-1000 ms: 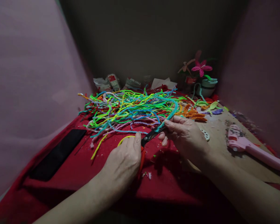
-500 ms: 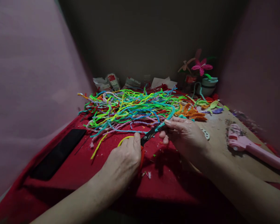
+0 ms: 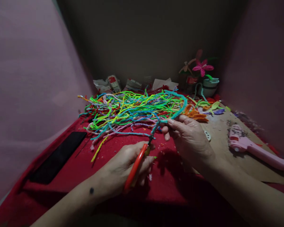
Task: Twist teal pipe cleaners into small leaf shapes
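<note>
Gripping scissors (image 3: 135,167), the left hand (image 3: 119,164) is curled; the right hand (image 3: 191,135) apparently pinches a turquoise strand (image 3: 185,103).

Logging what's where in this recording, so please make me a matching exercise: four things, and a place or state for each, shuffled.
Things:
1. scissors
2. turquoise strand
3. flat black object
4. pink gun-shaped tool

Places or states:
A. on the brown board
B. pinched in the right hand
C. on the red cloth
D. held in the left hand

Pairs: 1-D, 2-B, 3-C, 4-A
</note>
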Demonstrator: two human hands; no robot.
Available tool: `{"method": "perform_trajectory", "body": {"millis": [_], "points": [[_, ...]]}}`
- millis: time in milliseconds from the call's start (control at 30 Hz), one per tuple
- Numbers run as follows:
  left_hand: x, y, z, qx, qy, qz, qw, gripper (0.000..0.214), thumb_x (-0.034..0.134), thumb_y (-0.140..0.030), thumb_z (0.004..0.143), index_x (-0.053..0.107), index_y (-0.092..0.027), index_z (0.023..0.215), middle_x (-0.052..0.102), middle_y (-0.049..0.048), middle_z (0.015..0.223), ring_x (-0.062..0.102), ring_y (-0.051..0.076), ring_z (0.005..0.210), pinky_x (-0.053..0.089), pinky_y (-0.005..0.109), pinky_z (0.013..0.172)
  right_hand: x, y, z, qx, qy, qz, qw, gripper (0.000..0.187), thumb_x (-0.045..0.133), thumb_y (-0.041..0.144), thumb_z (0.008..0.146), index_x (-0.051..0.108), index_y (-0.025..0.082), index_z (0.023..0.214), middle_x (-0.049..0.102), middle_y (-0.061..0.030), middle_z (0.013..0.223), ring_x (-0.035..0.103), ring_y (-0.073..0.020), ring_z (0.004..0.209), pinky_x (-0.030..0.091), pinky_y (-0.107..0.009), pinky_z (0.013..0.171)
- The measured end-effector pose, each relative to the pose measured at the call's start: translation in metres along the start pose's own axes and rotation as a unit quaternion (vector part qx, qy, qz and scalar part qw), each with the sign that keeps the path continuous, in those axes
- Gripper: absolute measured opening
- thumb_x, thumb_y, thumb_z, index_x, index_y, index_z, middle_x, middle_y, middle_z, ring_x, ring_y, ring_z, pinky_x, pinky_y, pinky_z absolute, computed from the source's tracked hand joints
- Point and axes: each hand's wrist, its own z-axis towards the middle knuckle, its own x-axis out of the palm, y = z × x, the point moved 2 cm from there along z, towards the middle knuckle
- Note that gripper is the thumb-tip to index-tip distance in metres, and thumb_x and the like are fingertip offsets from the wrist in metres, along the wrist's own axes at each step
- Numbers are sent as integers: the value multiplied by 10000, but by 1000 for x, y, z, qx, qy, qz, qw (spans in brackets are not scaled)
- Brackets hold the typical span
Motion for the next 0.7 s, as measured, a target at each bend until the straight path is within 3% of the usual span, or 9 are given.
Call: {"method": "perform_trajectory", "body": {"millis": [133, 333, 433, 567, 700], "points": [[-2, -8, -2, -53, 25, -128, 990, 243, 512, -357, 808, 522, -142, 695, 541, -7, 518, 450, 54, 407, 318, 147, 389, 1, 5, 0, -23, 1, -17, 1000, 125, 615, 209, 734, 542, 141, 659, 641, -10, 581, 549, -75, 443, 421, -188, 463], [3, -8, -2, -29, 32, -237, 971, 164, 517, -289, 796, 553, -136, 753, 515, -18, 468, 437, 56, 380, 325, 157, 392, -1, 6, 1, -28, 1, -12, 1000, 118, 611, 203, 735, 537, 151, 658, 625, 5, 564, 546, -80, 443, 423, -196, 448], [7, -3, 3, -26, 33, -170, 985, 214, 477, -335, 814, 549, -139, 763, 576, 12, 559, 502, 84, 455, 389, 188, 457, 1, 6, -3, -63, 10, -81, 995, 121, 596, 247, 762, 555, 152, 700, 632, -2, 604, 554, -88, 461, 440, -216, 464], [-4, 4, 17, -28, -53, -50, 997, 239, 419, -344, 828, 531, -141, 771, 583, 20, 586, 536, 117, 495, 406, 216, 470, 6, 9, -11, -125, 21, -177, 976, 105, 594, 244, 766, 562, 156, 719, 594, 17, 581, 533, -81, 463, 432, -218, 473], [-19, 6, 22, 2, -142, -43, 989, 175, 484, -297, 788, 517, -141, 858, 558, -8, 599, 528, 112, 502, 411, 217, 479, 4, 8, -10, -77, 26, -122, 989, 117, 588, 249, 768, 546, 157, 709, 614, 4, 602, 546, -91, 480, 436, -218, 459]]}}
